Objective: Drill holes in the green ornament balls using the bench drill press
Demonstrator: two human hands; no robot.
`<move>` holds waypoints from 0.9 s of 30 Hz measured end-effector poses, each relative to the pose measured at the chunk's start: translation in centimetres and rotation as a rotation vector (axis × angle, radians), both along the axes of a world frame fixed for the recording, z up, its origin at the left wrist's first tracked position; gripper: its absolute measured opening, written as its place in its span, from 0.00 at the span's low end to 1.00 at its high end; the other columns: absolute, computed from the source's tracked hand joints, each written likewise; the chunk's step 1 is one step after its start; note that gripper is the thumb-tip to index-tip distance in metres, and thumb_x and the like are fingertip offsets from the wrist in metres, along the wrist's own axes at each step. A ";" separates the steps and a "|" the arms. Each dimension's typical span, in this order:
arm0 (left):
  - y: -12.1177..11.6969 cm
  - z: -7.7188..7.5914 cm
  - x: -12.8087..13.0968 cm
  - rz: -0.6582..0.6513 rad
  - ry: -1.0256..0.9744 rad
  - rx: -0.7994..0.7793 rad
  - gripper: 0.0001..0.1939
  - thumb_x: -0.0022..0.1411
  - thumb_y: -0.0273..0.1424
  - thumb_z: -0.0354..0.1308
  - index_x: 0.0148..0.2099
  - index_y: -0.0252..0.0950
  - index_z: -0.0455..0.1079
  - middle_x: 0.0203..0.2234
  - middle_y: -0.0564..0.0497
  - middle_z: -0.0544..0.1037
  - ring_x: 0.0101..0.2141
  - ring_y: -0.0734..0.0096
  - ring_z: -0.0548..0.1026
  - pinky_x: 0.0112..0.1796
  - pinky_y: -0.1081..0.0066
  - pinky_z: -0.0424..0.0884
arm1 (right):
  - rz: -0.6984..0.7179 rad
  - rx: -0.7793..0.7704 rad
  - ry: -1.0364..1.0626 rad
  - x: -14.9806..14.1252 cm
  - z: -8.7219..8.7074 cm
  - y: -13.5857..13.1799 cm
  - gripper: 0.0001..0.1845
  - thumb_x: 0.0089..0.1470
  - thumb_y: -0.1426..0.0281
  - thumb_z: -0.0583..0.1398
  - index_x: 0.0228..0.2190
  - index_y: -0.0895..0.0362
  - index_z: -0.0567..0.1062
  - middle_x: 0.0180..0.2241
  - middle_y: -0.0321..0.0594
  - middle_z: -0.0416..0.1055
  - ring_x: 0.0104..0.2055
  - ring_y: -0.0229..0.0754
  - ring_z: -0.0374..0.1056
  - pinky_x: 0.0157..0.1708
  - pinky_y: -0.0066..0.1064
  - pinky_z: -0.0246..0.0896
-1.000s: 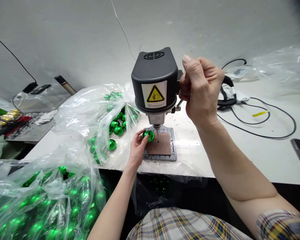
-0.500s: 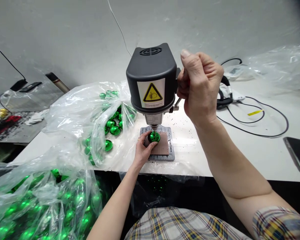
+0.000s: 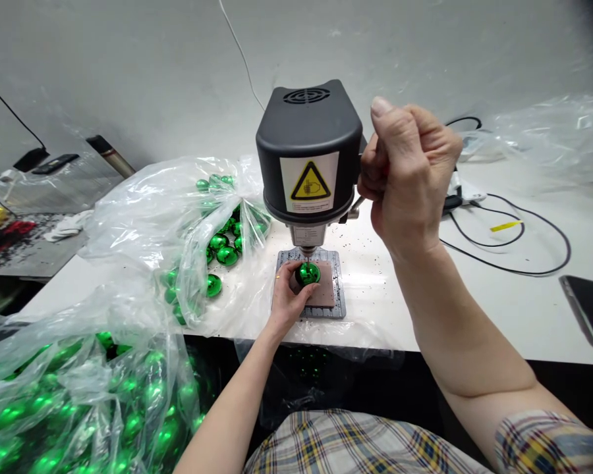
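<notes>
A black bench drill press [image 3: 309, 148] with a yellow warning label stands on the white table. Beneath its chuck, my left hand [image 3: 289, 293] grips a shiny green bauble [image 3: 308, 273] between thumb and fingers. The bauble rests on a brown square board [image 3: 323, 293], which lies on the grey metal base [image 3: 340, 309]. The bit sits right over the bauble; whether it is in the surface I cannot make out. Raised at the machine's right side, my right hand [image 3: 415, 171] is closed around the feed lever [image 3: 358, 203], most of which the fingers hide.
A clear plastic bag [image 3: 143, 204] with green baubles spills onto the table at left, and a larger full bag [image 3: 89, 395] stands in front of it. Black cables [image 3: 563, 250] and a phone [image 3: 590, 309] lie at right. Dark shavings dot the tabletop.
The drill press and my right hand appear slightly further right in view. My left hand still holds the bauble under the chuck, and the right stays on the lever.
</notes>
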State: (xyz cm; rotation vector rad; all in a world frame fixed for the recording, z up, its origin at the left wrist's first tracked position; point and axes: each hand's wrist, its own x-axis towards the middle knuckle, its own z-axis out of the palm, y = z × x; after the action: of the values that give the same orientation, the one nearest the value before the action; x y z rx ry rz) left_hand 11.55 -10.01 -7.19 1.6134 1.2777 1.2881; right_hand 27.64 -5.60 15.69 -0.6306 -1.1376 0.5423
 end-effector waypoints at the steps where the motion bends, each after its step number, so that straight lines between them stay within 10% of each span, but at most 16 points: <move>1: 0.0 0.0 0.0 -0.004 -0.008 -0.002 0.27 0.55 0.36 0.69 0.56 0.38 0.67 0.54 0.41 0.72 0.57 0.53 0.70 0.59 0.53 0.64 | -0.002 0.019 -0.003 0.0 -0.1 -0.2 0.26 0.60 0.63 0.61 0.16 0.55 0.55 0.14 0.29 0.52 0.14 0.29 0.45 0.12 0.28 0.38; 16: -0.1 0.0 0.0 0.005 -0.027 -0.004 0.27 0.55 0.36 0.69 0.55 0.38 0.67 0.54 0.40 0.72 0.59 0.50 0.69 0.58 0.53 0.66 | -0.112 0.471 -0.123 0.1 -6.2 -3.1 0.28 0.56 0.73 0.59 0.12 0.57 0.49 0.10 0.31 0.42 0.13 0.33 0.43 0.15 0.35 0.35; 27: -0.3 0.5 0.1 0.016 -0.035 -0.011 0.27 0.55 0.35 0.70 0.54 0.37 0.66 0.54 0.40 0.71 0.59 0.51 0.68 0.59 0.54 0.65 | -0.020 0.796 -0.265 0.8 -8.2 -2.0 0.21 0.50 0.80 0.57 0.17 0.55 0.51 0.13 0.29 0.53 0.12 0.31 0.50 0.11 0.30 0.43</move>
State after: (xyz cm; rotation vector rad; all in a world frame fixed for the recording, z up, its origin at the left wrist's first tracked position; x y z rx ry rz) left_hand 11.69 -10.27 -6.73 1.5689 1.2765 1.3114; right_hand 28.40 -7.64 7.50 -0.0165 -1.4663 -0.0424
